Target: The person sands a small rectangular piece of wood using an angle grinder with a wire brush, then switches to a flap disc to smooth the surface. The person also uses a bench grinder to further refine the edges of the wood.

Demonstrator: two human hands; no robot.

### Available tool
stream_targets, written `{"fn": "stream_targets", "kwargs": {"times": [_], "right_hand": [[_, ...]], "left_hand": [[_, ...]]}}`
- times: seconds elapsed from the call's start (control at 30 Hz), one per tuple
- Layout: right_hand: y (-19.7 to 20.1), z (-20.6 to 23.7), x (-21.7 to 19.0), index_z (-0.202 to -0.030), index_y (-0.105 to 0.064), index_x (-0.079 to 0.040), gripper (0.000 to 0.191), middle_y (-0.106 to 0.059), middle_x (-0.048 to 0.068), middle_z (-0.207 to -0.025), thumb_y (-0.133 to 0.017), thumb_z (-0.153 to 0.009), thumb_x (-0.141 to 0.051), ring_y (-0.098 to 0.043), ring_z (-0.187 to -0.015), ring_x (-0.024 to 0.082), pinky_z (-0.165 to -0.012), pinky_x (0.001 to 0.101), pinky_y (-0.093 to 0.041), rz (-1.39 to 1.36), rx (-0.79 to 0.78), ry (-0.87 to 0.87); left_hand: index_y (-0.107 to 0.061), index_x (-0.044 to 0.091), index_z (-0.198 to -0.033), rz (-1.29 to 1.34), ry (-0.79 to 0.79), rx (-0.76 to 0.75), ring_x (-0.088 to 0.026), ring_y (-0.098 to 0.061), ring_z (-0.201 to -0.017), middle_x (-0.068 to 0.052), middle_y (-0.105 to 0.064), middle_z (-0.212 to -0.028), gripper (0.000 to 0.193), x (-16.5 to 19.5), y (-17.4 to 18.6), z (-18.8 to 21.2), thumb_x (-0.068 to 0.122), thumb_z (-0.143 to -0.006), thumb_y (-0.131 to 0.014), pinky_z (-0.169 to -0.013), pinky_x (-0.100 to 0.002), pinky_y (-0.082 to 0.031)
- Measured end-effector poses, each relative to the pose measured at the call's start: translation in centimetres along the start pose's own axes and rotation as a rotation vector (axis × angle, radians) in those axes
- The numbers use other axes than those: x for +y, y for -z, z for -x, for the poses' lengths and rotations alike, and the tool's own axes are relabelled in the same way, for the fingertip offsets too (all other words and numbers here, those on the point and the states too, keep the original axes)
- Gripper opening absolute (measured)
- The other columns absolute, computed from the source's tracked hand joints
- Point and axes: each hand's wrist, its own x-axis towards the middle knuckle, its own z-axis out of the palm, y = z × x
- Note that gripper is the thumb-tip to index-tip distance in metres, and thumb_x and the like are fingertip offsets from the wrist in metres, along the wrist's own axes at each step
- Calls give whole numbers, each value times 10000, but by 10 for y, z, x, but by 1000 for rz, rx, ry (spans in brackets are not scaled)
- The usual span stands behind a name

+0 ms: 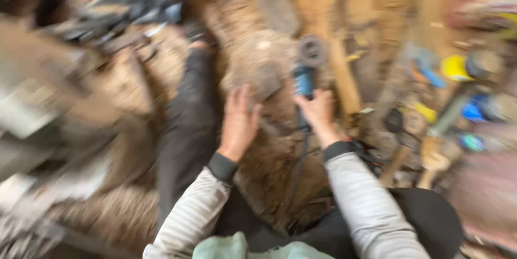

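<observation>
Two bare hands reach forward over a floor of sawdust [280,173], both in grey striped sleeves with dark cuffs. Whole view is motion-blurred; fine detail is lost.

Right hand [319,112]: closed around the blue body of an angle grinder [305,73]. The grinder points away from the person, its dark round disc at the far end, a black cord [299,170] trailing back from the handle toward the body.

Left hand [238,121]: open, fingers spread and extended, palm down. Fingertips reach the near edge of a grey, sawdust-covered block [257,67] just left of the grinder. Whether they press on it or hover just above, cannot tell.

Left of the left hand, a dark trouser leg [188,129] stretches away across the sawdust, a shoe at its far end.

Right side: a clutter of tools [425,124] on the ground, including wooden handles, round discs, blue and yellow items; too blurred to name singly. A pale wooden strip [342,76] lies just right of the grinder.

Upper left: dark jumbled scrap [113,11], indistinct.
</observation>
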Motion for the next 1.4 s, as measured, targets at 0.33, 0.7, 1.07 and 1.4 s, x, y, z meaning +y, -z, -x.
{"fn": "stream_targets", "kwargs": {"times": [0.33,0.7,1.07,1.4], "right_hand": [[17,47,-24,-1240,-565,63,913,-693,320,-1227,-753,-726,-667,-704,-1115,413,-987,517,-549,-180,-361,-52],[266,71,34,-1552,-509,-71,939,-705,263,-1281,-672,-851,-674,-661,-1181,367,-1061,485,-484,198,-454,143],[263,325,327,-1269,-631,-49,391,-667,15,-912,-678,-1014,-341,-640,-664,90,-519,224,-498,-826,143,-444],[124,433,407,-991,-744,-49,191,-752,165,-852,-675,-985,-227,-734,-706,243,-674,394,-569,-281,206,-725]], "left_hand": [[-650,3,-1240,-142,564,382,-298,-629,-1080,-154,-651,-1152,276,-58,226,220,155,-1011,-633,-958,-408,-508],[-656,0,-1261,-168,396,386,-327,-662,-1122,-183,-692,-1225,254,-42,284,237,152,-1059,-634,-948,-432,-525],[-611,-47,-1327,-19,54,29,-192,-651,-983,-146,-693,-1131,155,71,187,190,35,-1208,-553,-916,-299,-543],[-605,-20,-1369,-330,-17,-693,-179,-647,-920,-137,-678,-1077,203,32,103,154,82,-1200,-559,-828,-300,-539]]}}
